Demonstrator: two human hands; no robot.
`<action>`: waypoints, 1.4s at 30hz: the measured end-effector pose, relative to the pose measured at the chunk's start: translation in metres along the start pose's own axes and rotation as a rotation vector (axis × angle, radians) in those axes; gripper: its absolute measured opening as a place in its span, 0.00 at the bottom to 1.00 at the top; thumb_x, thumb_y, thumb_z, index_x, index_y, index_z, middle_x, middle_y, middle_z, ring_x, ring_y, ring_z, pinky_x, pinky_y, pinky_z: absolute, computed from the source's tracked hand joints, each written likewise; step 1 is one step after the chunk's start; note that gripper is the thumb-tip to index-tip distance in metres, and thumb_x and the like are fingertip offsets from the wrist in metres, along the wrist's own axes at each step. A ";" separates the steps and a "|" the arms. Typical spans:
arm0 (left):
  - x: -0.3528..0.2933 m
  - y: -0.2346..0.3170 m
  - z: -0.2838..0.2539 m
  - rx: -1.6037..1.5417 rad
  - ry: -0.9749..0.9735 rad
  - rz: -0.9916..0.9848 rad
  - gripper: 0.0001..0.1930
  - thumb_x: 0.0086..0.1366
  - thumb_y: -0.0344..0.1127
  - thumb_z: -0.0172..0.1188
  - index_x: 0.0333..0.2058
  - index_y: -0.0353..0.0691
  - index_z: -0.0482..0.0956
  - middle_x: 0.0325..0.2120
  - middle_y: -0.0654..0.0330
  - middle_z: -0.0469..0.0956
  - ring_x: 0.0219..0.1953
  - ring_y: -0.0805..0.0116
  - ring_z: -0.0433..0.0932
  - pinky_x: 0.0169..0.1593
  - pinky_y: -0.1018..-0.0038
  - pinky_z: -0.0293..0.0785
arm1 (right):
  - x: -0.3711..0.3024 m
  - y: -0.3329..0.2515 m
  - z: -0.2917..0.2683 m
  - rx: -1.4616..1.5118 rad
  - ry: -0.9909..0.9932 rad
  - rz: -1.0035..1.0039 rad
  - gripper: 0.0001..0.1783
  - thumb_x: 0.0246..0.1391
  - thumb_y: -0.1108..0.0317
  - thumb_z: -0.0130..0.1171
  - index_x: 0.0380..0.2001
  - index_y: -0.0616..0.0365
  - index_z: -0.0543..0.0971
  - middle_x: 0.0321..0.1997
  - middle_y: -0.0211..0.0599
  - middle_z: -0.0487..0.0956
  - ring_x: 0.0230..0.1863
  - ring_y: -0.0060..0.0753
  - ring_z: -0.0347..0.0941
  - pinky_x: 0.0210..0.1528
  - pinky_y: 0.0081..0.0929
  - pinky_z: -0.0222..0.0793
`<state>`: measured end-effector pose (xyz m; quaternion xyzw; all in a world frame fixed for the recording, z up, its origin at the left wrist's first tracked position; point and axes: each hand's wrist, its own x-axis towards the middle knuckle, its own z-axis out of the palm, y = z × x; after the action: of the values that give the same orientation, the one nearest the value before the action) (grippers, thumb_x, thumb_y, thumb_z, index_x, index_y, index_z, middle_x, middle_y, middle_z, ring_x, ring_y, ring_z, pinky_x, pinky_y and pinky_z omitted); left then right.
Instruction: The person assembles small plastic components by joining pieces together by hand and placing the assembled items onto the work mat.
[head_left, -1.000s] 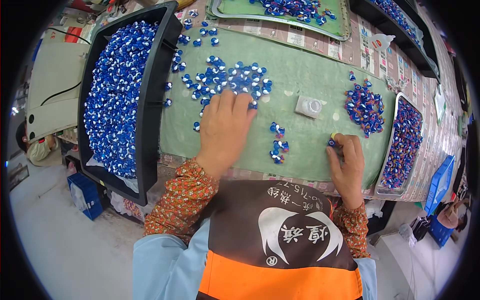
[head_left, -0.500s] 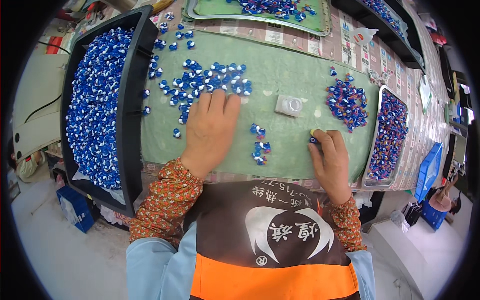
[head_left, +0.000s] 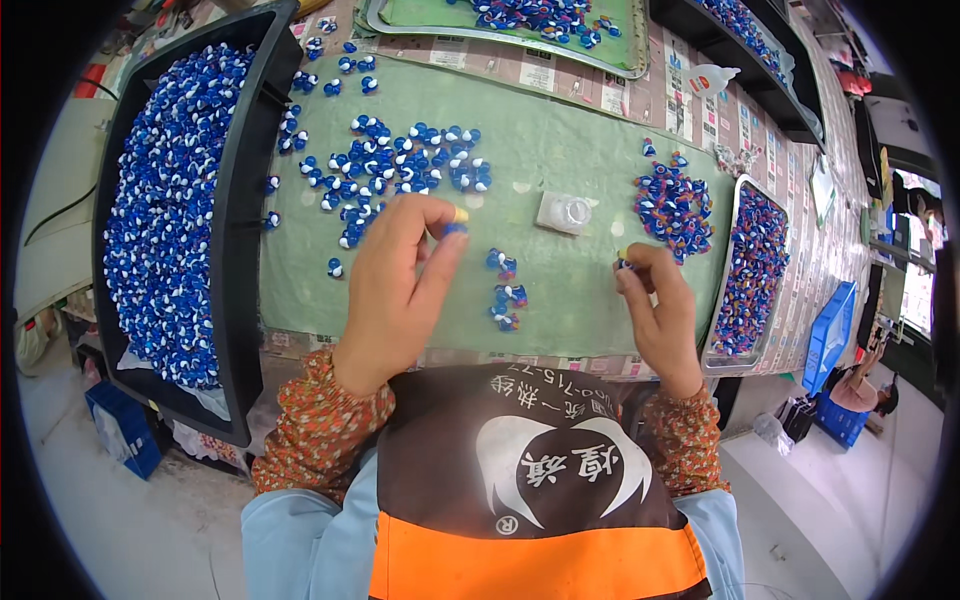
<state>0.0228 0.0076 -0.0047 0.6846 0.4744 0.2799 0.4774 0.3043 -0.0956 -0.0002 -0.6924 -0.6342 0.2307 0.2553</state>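
My left hand [head_left: 398,285] is raised over the green cloth [head_left: 420,320], thumb and index finger closed on a small blue piece [head_left: 455,228]. Yellow shows at that index fingertip. To the right, my right hand [head_left: 660,310] pinches a small dark blue piece [head_left: 624,263], mostly hidden by the fingers, with yellow beside it too. Blue-and-white bead-like pieces [head_left: 410,165] lie scattered beyond my left hand. Between my hands are several blue pieces with orange-pink parts [head_left: 506,295]. A small clear round container [head_left: 566,212] stands farther back.
A deep black bin [head_left: 240,240] of blue-and-white pieces stands at the left. On the right are a pile of blue-and-orange pieces [head_left: 675,205] and a filled metal tray [head_left: 745,275]. Another tray [head_left: 500,42] and a black bin [head_left: 735,60] sit at the back, near a white bottle [head_left: 712,79].
My left hand has lifted back from the scattered pieces, now with a blue piece between thumb and index finger. My right hand keeps its pinch. The whole view has shifted slightly.
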 end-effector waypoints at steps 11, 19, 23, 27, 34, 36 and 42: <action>-0.033 -0.007 0.002 -0.657 -0.129 -0.232 0.08 0.75 0.29 0.57 0.50 0.37 0.74 0.40 0.68 0.73 0.41 0.82 0.69 0.48 0.81 0.69 | 0.047 -0.015 -0.012 0.301 -0.034 0.051 0.15 0.65 0.78 0.58 0.54 0.61 0.73 0.43 0.30 0.77 0.37 0.16 0.71 0.39 0.18 0.71; -0.038 -0.020 0.013 -0.661 -0.132 -0.173 0.10 0.76 0.31 0.57 0.52 0.38 0.74 0.37 0.68 0.75 0.36 0.85 0.68 0.38 0.83 0.67 | 0.060 -0.028 -0.011 -0.165 -0.024 -0.238 0.13 0.62 0.81 0.58 0.50 0.65 0.75 0.41 0.40 0.76 0.38 0.32 0.74 0.43 0.28 0.71; -0.038 -0.024 0.015 -0.691 -0.161 -0.199 0.10 0.76 0.30 0.57 0.52 0.38 0.73 0.38 0.68 0.75 0.36 0.84 0.68 0.39 0.83 0.68 | 0.069 -0.043 -0.011 -0.396 -0.062 -0.383 0.13 0.59 0.82 0.58 0.47 0.64 0.75 0.40 0.47 0.74 0.40 0.51 0.73 0.42 0.41 0.70; -0.039 -0.029 0.018 -0.668 -0.161 -0.174 0.10 0.75 0.30 0.57 0.52 0.39 0.72 0.40 0.67 0.73 0.37 0.84 0.68 0.38 0.83 0.68 | 0.073 -0.050 -0.011 -0.518 -0.111 -0.414 0.14 0.58 0.81 0.59 0.47 0.62 0.75 0.39 0.47 0.73 0.41 0.55 0.72 0.42 0.47 0.68; -0.038 -0.031 0.019 -0.728 -0.175 -0.171 0.08 0.75 0.30 0.57 0.49 0.40 0.71 0.41 0.68 0.71 0.37 0.84 0.67 0.36 0.83 0.68 | 0.078 -0.051 -0.008 -0.606 -0.139 -0.441 0.15 0.57 0.81 0.58 0.48 0.60 0.74 0.38 0.46 0.73 0.40 0.54 0.72 0.41 0.47 0.68; -0.038 -0.033 0.020 -0.733 -0.181 -0.163 0.08 0.75 0.30 0.57 0.49 0.40 0.71 0.41 0.68 0.71 0.37 0.84 0.67 0.36 0.83 0.69 | 0.078 -0.051 -0.007 -0.610 -0.140 -0.460 0.15 0.57 0.81 0.58 0.48 0.60 0.74 0.37 0.45 0.73 0.40 0.53 0.71 0.41 0.47 0.68; -0.039 -0.032 0.021 -0.770 -0.172 -0.170 0.08 0.75 0.30 0.57 0.49 0.40 0.71 0.40 0.68 0.70 0.36 0.85 0.67 0.36 0.83 0.69 | 0.078 -0.052 -0.006 -0.656 -0.146 -0.475 0.16 0.57 0.80 0.58 0.49 0.60 0.74 0.37 0.46 0.73 0.40 0.53 0.71 0.41 0.47 0.68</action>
<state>0.0127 -0.0329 -0.0399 0.4350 0.3484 0.3383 0.7583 0.2760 -0.0151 0.0385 -0.5531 -0.8328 -0.0006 0.0214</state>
